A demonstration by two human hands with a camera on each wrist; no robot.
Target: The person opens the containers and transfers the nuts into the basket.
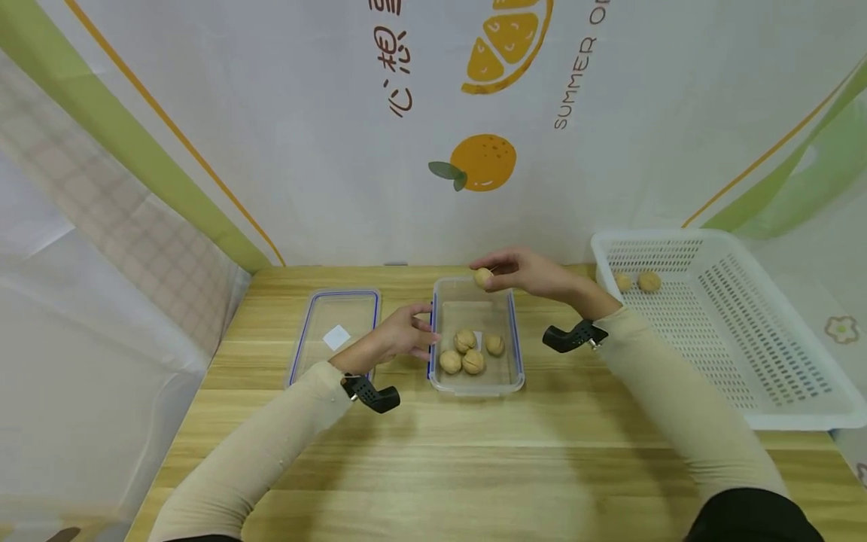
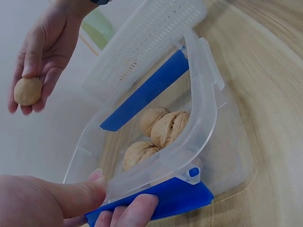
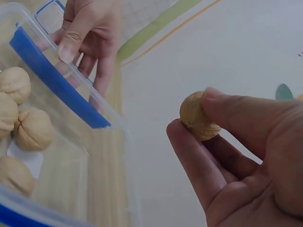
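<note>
Walnut (image 1: 483, 278), pale, nearly round and with no clear long axis, sits in the right hand (image 1: 531, 272), pinched between the thumb and the fingertips, raised by the far end of a clear box.

Nearest the person, beige sleeves (image 1: 271, 459) reach over the wooden table (image 1: 440, 467). Beyond them lies the near half of the box (image 1: 479, 391), whose long axis runs away from the person. Four walnuts (image 1: 473, 361) rest there, three bunched together and one slightly apart to the right. At the left wall the left hand (image 1: 405, 331) holds the box, thumb at the rim, fingers a little apart against the outer blue flap (image 2: 177, 198). Left of this hand, the lid (image 1: 355, 312) lies flat, partly covered by the left forearm.

What seems to matter most is how the walnut stands to the far rim: the box's interior lies below and back toward the person from the pinching fingers, and the right hand is the nearer to that end. Whether the walnut hangs inside the rim or just past it cannot be told.

Off to the right stands the white basket (image 1: 806, 419), with two more walnuts (image 1: 649, 282) near its far left corner. Farthest back hangs a printed curtain (image 1: 325, 188).
</note>
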